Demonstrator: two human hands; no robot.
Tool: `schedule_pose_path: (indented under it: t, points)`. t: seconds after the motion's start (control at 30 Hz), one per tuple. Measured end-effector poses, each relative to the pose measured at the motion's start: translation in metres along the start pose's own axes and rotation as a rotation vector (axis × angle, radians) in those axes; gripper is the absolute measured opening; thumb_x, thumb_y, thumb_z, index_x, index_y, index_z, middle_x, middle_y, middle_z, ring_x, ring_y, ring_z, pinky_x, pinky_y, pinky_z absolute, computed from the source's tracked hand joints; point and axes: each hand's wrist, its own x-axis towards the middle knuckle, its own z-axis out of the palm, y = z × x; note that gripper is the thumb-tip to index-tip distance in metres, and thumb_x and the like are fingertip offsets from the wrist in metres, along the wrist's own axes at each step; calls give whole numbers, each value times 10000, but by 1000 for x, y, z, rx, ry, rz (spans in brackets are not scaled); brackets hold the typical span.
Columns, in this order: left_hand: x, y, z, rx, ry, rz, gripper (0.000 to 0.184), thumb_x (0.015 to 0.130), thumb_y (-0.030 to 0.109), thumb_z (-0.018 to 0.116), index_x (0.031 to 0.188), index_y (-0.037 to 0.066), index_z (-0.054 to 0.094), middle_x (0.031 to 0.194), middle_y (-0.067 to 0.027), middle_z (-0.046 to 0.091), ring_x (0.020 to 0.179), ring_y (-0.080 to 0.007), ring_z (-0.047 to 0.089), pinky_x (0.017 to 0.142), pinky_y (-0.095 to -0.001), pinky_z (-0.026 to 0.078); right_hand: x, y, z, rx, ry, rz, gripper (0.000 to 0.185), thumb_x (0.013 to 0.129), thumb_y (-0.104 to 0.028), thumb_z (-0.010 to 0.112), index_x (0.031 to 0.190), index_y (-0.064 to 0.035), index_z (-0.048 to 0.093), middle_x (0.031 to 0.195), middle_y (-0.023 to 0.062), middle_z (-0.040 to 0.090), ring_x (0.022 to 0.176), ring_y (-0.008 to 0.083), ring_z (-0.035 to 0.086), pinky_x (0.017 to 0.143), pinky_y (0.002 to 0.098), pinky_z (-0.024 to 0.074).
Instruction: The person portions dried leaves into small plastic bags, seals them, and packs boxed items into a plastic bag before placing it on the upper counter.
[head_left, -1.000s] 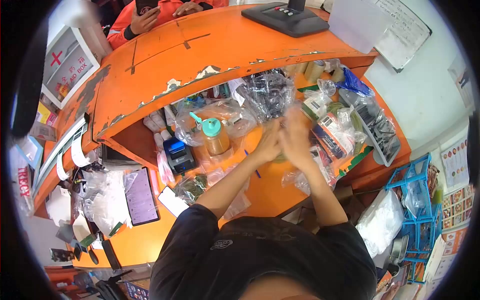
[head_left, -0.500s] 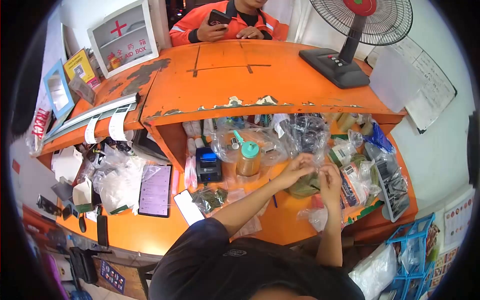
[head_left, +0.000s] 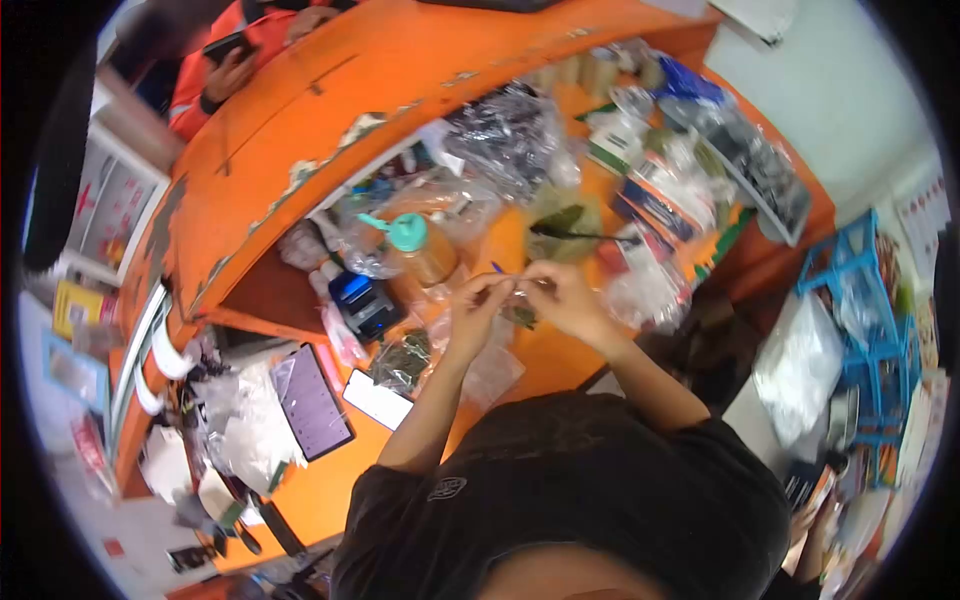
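My left hand (head_left: 480,305) and my right hand (head_left: 562,295) are close together over the orange desk (head_left: 545,365), fingers pinched at the top of a small clear plastic bag (head_left: 522,314) with something dark green in it. Beyond my hands lies a larger clear bag of green leaves (head_left: 562,222), with a dark, thin utensil-like item across it. The jar with a turquoise lid (head_left: 408,232) stands to the left of them. Another small bag of green leaves (head_left: 404,360) lies beside a white-screened phone (head_left: 377,399).
A black card machine (head_left: 363,305), a tablet (head_left: 311,402) and crumpled plastic (head_left: 250,425) lie to the left. Packets (head_left: 660,200) and a grey tray (head_left: 750,165) are at the right. Across the counter, a person in orange (head_left: 225,70) holds a phone. Blue racks (head_left: 860,340) stand far right.
The view has tilted and turned. My hands have moved off the leaf bag towards my body and now pinch a small bag. A dark item now lies across the larger bag.
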Motion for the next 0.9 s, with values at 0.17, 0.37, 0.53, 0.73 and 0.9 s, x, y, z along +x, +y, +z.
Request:
schedule_pose_path:
  t: [0.17,0.37,0.53,0.73,0.9]
  points:
    - [-26,-14,-1,-5,82,-52,122,867,53,633,950,-25,674,889,-76,679,809,-102,609,762,-241,482,-16,-6,10,-28,-67,104,87,849,-71,593,856,15,605,678,65,602,629,93,562,571,254,448]
    - [-36,-21,5,-35,138,-143,122,864,63,638,944,-26,664,861,-79,675,790,-127,621,757,-257,493,-24,-2,8,-122,-34,13,125,807,-108,608,827,14,594,698,128,630,625,220,621,586,320,474]
    - [-37,-28,6,-174,154,-176,120,861,66,641,940,-23,657,872,-84,674,761,-130,622,732,-261,501,-24,-6,7,-94,-31,6,120,787,-121,617,813,-9,584,723,143,636,658,265,647,602,351,493]
    - [-39,-38,-7,-154,109,-233,64,886,56,599,900,0,628,861,-51,648,816,-103,579,775,-238,437,-26,6,23,-131,20,-8,145,737,-150,657,745,-37,565,636,128,576,569,241,589,544,346,461]
    - [-50,-43,-13,-151,190,-184,53,906,75,576,892,24,570,840,-23,591,781,-87,529,749,-232,411,-23,11,37,-44,-46,60,202,740,-216,674,701,-41,582,627,127,585,558,286,575,513,376,434]
